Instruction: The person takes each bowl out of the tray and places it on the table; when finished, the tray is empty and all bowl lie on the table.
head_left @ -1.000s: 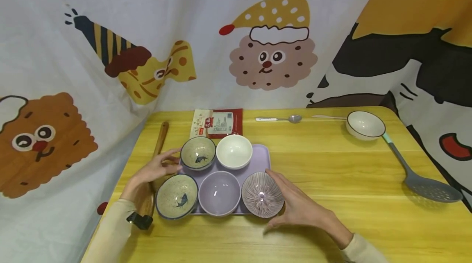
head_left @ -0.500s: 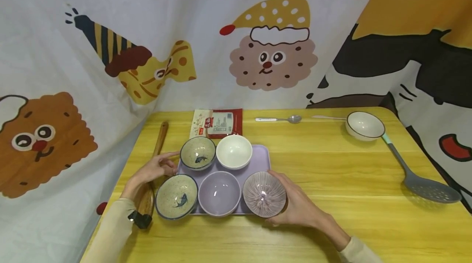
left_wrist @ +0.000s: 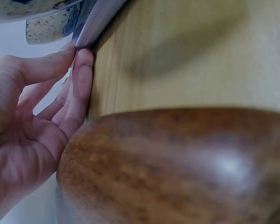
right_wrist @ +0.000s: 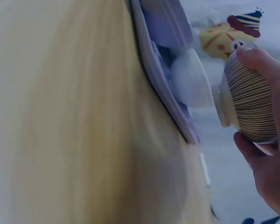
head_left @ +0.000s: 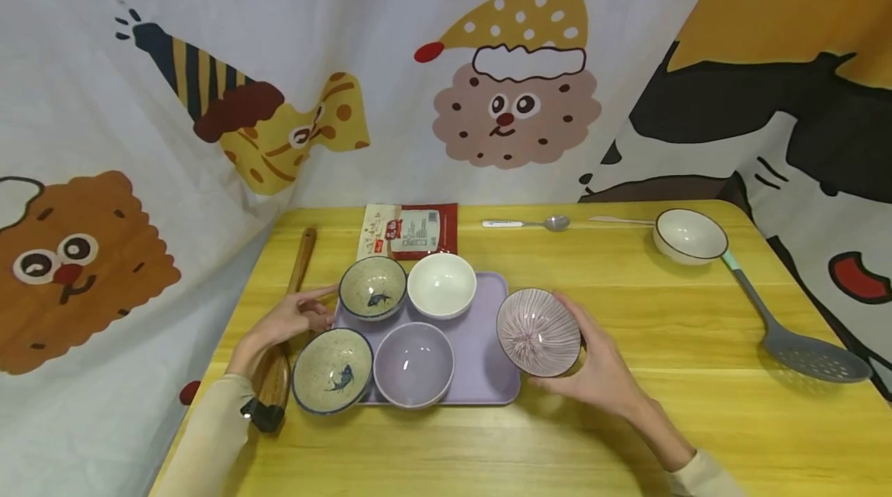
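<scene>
A bowl with fine purple-brown stripes (head_left: 538,332) is raised above the right edge of the lilac tray (head_left: 484,373). My right hand (head_left: 599,361) grips it from the right, thumb and fingers around its side, as the right wrist view also shows. At the tray's left edge, my left hand (head_left: 289,323) pinches the rim between thumb and fingers (left_wrist: 81,79). Two speckled bowls with blue fish, one at the back (head_left: 372,288) and one in front (head_left: 333,371), stand on the tray's left. A white bowl (head_left: 442,286) and a lilac bowl (head_left: 414,365) stand beside them.
A wooden utensil (head_left: 301,265) lies left of the tray, under my left wrist. Behind the tray is a red and cream packet (head_left: 411,232). A spoon (head_left: 526,224), a dark-rimmed white bowl (head_left: 690,236) and a grey slotted turner (head_left: 811,354) lie farther right.
My right hand has lifted the striped bowl off the tray's front right corner and carried it up and rightward. The left hand has shifted its fingers slightly at the tray's edge.
</scene>
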A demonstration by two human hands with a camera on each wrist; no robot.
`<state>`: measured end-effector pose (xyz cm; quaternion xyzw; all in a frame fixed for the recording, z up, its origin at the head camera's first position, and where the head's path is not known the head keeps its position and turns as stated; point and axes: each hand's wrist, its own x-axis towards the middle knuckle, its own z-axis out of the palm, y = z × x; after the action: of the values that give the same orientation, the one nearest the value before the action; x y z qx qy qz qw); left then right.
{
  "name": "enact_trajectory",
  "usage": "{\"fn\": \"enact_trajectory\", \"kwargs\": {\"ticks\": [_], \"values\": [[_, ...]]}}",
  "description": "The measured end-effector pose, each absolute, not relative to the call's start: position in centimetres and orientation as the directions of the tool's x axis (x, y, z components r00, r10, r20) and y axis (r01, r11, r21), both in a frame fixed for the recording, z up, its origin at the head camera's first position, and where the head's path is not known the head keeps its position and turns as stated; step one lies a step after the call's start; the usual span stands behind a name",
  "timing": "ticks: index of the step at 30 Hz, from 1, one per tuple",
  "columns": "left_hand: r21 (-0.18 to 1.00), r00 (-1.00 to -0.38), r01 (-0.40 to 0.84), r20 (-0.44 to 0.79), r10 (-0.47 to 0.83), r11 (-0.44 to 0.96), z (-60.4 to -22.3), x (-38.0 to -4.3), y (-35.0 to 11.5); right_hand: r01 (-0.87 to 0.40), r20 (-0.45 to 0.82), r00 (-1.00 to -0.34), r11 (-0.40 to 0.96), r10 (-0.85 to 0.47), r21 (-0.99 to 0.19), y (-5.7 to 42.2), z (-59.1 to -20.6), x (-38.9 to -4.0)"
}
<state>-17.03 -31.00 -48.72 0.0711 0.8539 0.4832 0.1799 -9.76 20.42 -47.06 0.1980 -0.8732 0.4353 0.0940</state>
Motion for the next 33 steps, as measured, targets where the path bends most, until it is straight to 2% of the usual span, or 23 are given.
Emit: {"fn": "enact_trajectory", "kwargs": {"ticks": [10,19,28,33], "values": [[0.858,-0.927,-0.065,-0.241,0.287,0.51,-48.8,-16.7,-30.9,-0.339,0.346,-0.932,0.592,-0.105,-0.731,24.4,-45.0,-10.7],[0.857,-0.926,-0.061,-0.24,0.291,0.512,-48.9,-16.9,-30.9,-0.286,0.39,-0.919,0.572,0.065,-0.768,28.5,-44.6,-11.1],[0.866,-0.928,-0.069,-0.239,0.288,0.496,-48.7,-16.9,-30.7,-0.144,0.361,-0.891,0.582,0.276,-0.8,32.4,-45.7,-11.8],[0.883,-0.926,-0.074,-0.234,0.297,0.463,-48.8,-17.0,-30.7,0.02,0.319,-0.856,0.642,0.407,-0.766,34.1,-46.3,-11.7]]}}
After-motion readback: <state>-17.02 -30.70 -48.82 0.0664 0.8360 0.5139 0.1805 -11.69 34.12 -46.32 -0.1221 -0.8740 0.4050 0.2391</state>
